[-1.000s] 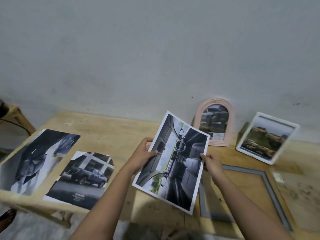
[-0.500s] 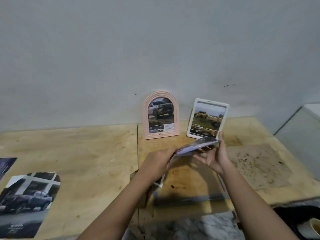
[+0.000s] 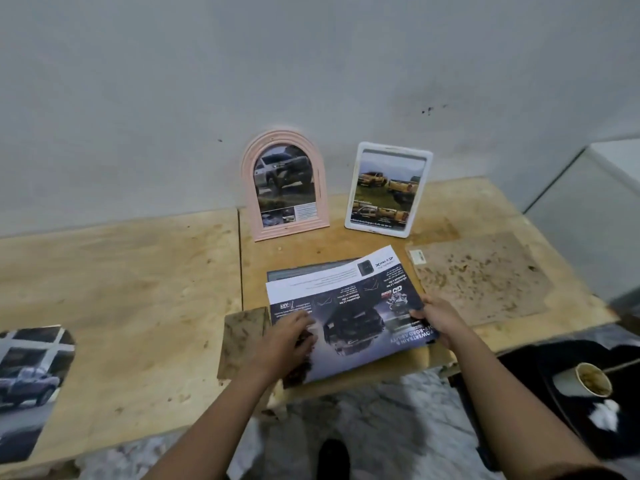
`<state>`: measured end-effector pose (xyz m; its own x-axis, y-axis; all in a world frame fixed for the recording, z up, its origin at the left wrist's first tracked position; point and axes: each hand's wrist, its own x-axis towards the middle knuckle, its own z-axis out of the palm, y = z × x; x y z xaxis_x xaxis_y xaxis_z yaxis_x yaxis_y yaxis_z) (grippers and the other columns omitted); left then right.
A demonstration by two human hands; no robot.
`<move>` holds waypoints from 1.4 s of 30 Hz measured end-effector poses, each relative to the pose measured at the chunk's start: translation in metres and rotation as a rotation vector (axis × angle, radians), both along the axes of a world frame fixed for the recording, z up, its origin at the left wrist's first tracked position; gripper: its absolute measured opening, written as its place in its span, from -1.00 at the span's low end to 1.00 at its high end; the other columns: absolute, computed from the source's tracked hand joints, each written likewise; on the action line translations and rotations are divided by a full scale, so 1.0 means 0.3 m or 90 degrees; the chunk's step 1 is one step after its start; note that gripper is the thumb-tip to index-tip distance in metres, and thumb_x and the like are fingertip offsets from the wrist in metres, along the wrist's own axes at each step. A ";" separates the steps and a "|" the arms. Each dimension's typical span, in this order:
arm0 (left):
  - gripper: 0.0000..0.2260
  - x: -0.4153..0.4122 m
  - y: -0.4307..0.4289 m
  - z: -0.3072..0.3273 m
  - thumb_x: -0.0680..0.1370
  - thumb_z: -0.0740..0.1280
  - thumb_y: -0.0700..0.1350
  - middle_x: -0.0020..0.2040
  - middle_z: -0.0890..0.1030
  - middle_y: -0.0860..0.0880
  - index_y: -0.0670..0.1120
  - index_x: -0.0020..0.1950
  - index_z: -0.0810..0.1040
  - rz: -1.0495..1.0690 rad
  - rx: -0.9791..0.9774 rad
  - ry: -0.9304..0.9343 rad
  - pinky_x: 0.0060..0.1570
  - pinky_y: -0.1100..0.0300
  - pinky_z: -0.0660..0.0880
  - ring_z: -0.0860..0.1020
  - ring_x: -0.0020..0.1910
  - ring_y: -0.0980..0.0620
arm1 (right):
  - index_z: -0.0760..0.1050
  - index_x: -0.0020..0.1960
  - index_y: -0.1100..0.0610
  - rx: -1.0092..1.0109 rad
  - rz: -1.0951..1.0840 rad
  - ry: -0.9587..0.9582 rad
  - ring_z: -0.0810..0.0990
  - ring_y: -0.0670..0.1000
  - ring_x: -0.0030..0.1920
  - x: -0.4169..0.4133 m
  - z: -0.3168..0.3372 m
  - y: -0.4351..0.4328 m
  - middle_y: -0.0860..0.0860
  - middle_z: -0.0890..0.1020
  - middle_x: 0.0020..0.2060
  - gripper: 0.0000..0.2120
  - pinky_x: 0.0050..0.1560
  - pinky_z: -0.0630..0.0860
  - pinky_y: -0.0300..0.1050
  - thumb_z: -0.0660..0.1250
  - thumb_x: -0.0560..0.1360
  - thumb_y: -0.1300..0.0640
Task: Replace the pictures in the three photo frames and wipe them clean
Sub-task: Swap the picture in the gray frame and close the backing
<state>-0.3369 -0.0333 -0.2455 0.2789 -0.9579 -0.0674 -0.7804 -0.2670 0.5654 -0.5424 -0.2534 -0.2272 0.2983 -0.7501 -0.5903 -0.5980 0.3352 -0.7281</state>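
A large printed car picture (image 3: 349,306) lies flat over a grey frame (image 3: 304,269) on the wooden table (image 3: 138,289); only the frame's far edge shows. My left hand (image 3: 289,336) presses flat on the picture's left part. My right hand (image 3: 438,318) pinches its right edge. A pink arched frame (image 3: 285,183) and a white rectangular frame (image 3: 388,188), each with a car picture inside, stand against the wall behind. Another cut car picture (image 3: 31,382) lies at the table's left edge.
A stained brown backing board (image 3: 479,278) lies to the right of the picture. A small brown board (image 3: 242,341) sits left of it at the table's front. A paper cup (image 3: 588,379) stands on a dark surface low on the right. A glass pane (image 3: 588,216) leans far right.
The picture was held up facing me, then turned over and laid flat on the grey frame. My view swung right, so the loose pictures slid to the left edge.
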 end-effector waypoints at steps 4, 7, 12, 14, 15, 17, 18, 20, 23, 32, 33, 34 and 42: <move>-0.68 0.018 0.013 -0.051 0.53 0.32 -0.13 0.27 0.43 -0.08 -0.14 0.28 0.46 0.187 0.013 0.037 0.22 0.13 0.35 0.40 0.26 -0.06 | 0.50 0.16 0.27 -0.038 -0.017 -0.004 0.53 0.09 -0.08 0.003 -0.023 -0.002 0.16 0.59 -0.01 -0.72 -0.24 0.41 -0.11 0.22 0.49 0.44; -0.63 0.017 0.011 -0.062 0.53 0.32 -0.09 0.27 0.42 -0.08 -0.13 0.32 0.41 0.272 0.005 0.077 0.23 0.10 0.36 0.41 0.23 -0.06 | 0.48 0.17 0.28 -0.059 -0.035 -0.028 0.51 0.07 -0.07 0.004 -0.055 0.003 0.16 0.59 0.03 -0.73 -0.26 0.39 -0.14 0.22 0.50 0.43; -0.54 0.004 -0.005 -0.061 0.55 0.28 0.01 0.41 0.32 -0.04 -0.10 0.42 0.32 0.243 0.004 -0.005 0.28 0.18 0.28 0.31 0.36 -0.01 | 0.47 0.05 0.21 -0.053 -0.106 -0.083 0.49 0.08 -0.07 0.017 -0.079 0.013 0.10 0.56 -0.08 -0.76 -0.22 0.38 -0.15 0.16 0.50 0.45; -0.48 0.003 -0.009 -0.067 0.56 0.26 0.06 0.47 0.24 -0.04 -0.10 0.47 0.26 0.225 0.030 -0.043 0.37 0.19 0.18 0.20 0.45 -0.01 | 0.46 0.00 0.24 -0.065 -0.105 -0.061 0.47 0.08 -0.15 0.022 -0.093 0.015 0.11 0.54 -0.16 -0.80 -0.26 0.35 -0.14 0.15 0.49 0.45; -0.45 0.003 -0.011 -0.072 0.57 0.24 0.09 0.51 0.18 -0.05 -0.10 0.49 0.22 0.216 0.052 -0.054 0.41 0.17 0.13 0.13 0.49 -0.01 | 0.45 -0.01 0.26 -0.075 -0.096 -0.045 0.46 0.08 -0.18 0.023 -0.100 0.017 0.12 0.54 -0.18 -0.83 -0.28 0.34 -0.12 0.16 0.49 0.43; -0.40 0.004 -0.014 -0.083 0.58 0.19 0.13 0.55 0.05 -0.05 -0.09 0.53 0.11 0.198 0.105 -0.048 0.45 0.14 0.03 -0.01 0.53 -0.01 | 0.46 -0.01 0.27 -0.116 -0.065 -0.007 0.48 0.10 -0.18 0.024 -0.111 0.027 0.15 0.55 -0.18 -0.89 -0.30 0.36 -0.12 0.21 0.49 0.37; -0.39 0.005 -0.015 -0.088 0.58 0.17 0.14 0.56 -0.01 -0.05 -0.08 0.54 0.06 0.191 0.127 -0.040 0.46 0.14 -0.01 -0.07 0.54 0.00 | 0.46 -0.01 0.26 -0.146 -0.044 0.017 0.49 0.11 -0.18 0.024 -0.114 0.032 0.15 0.55 -0.18 -0.91 -0.30 0.37 -0.13 0.24 0.49 0.33; -0.39 0.006 -0.017 -0.095 0.59 0.16 0.13 0.56 -0.06 -0.05 -0.07 0.55 0.02 0.185 0.150 -0.037 0.47 0.14 -0.03 -0.11 0.54 0.00 | 0.46 -0.01 0.22 -0.201 -0.010 0.044 0.49 0.08 -0.18 0.026 -0.119 0.042 0.12 0.55 -0.18 -0.90 -0.31 0.37 -0.15 0.27 0.48 0.31; -0.38 0.004 -0.019 -0.096 0.60 0.14 0.14 0.56 -0.08 -0.05 -0.07 0.55 -0.01 0.187 0.160 -0.042 0.47 0.14 -0.07 -0.14 0.54 0.00 | 0.46 0.03 0.20 -0.252 0.022 0.053 0.48 0.07 -0.15 0.029 -0.118 0.050 0.08 0.53 -0.16 -0.84 -0.22 0.39 -0.13 0.27 0.46 0.34; -0.37 -0.018 0.004 -0.099 0.62 0.06 0.13 0.56 -0.17 -0.07 -0.15 0.55 -0.11 0.176 0.191 -0.060 0.46 0.16 -0.15 -0.22 0.53 -0.01 | 0.47 0.12 0.27 -0.404 0.104 0.176 0.51 0.16 -0.06 0.014 -0.165 0.074 0.18 0.54 -0.04 -0.71 -0.16 0.47 -0.02 0.34 0.40 0.30; -0.37 -0.019 0.008 -0.098 0.62 0.06 0.13 0.55 -0.18 -0.07 -0.14 0.55 -0.10 0.176 0.191 -0.062 0.46 0.16 -0.15 -0.23 0.52 -0.01 | 0.47 0.12 0.27 -0.446 0.117 0.223 0.49 0.18 -0.03 0.015 -0.165 0.082 0.18 0.53 -0.02 -0.69 -0.12 0.46 0.02 0.36 0.38 0.29; -0.38 -0.017 0.010 -0.098 0.62 0.06 0.13 0.55 -0.18 -0.06 -0.14 0.55 -0.10 0.173 0.190 -0.068 0.46 0.15 -0.15 -0.24 0.52 -0.01 | 0.47 0.12 0.26 -0.486 0.124 0.275 0.47 0.19 0.00 0.017 -0.161 0.089 0.19 0.51 0.00 -0.67 -0.08 0.45 0.05 0.37 0.37 0.28; -0.26 -0.020 -0.042 -0.085 0.54 0.10 0.29 0.54 -0.23 -0.04 -0.05 0.55 -0.12 0.097 0.191 -0.074 0.47 0.09 -0.10 -0.28 0.51 0.00 | 0.16 0.49 0.07 -0.454 0.444 0.180 0.05 0.11 0.50 0.092 -0.172 0.166 0.06 0.13 0.49 -0.31 0.46 0.14 0.09 0.32 0.46 -0.11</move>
